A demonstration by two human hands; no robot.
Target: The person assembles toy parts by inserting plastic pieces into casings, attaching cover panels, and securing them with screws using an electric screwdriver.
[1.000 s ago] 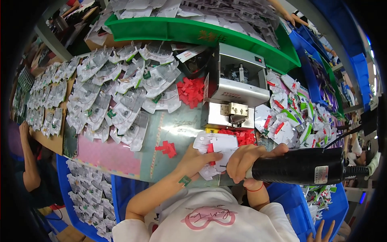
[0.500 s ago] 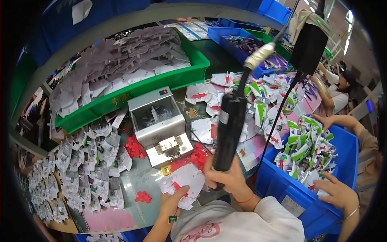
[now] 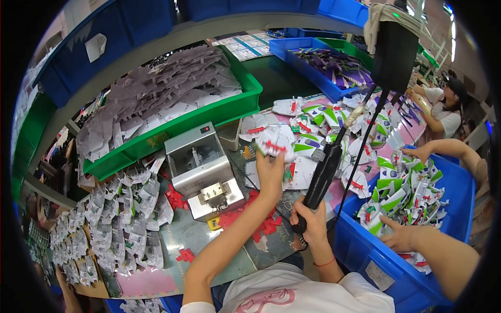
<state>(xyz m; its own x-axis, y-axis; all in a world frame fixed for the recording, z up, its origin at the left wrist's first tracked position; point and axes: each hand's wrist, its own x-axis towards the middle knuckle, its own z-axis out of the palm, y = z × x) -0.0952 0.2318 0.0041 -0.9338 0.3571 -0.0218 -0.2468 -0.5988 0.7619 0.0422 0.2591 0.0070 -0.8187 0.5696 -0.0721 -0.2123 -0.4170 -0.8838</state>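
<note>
My left hand (image 3: 271,169) is stretched forward over the middle of the bench. Its fingers grip a white plastic panel (image 3: 275,140) with a red piece fixed on it, right at the edge of a spread of similar white panels. My right hand (image 3: 312,221) is wrapped round the lower end of a black electric screwdriver (image 3: 323,177), which hangs by its cable and leans to the right. Loose red plastic pieces (image 3: 269,225) lie on the bench beside my left forearm. Green and white assembled parts (image 3: 334,116) lie beyond the screwdriver.
A metal screw feeder (image 3: 201,161) stands left of my left arm. Behind it, a green bin (image 3: 177,133) holds stacked panels. Clear and white housings (image 3: 122,219) cover the left side. At right, another person's hands (image 3: 402,237) reach into a blue bin (image 3: 360,255) of parts.
My left hand has carried the white panel forward from near my body to the spread of panels. My right hand has lowered and the screwdriver has tilted rightward, away from the panel.
</note>
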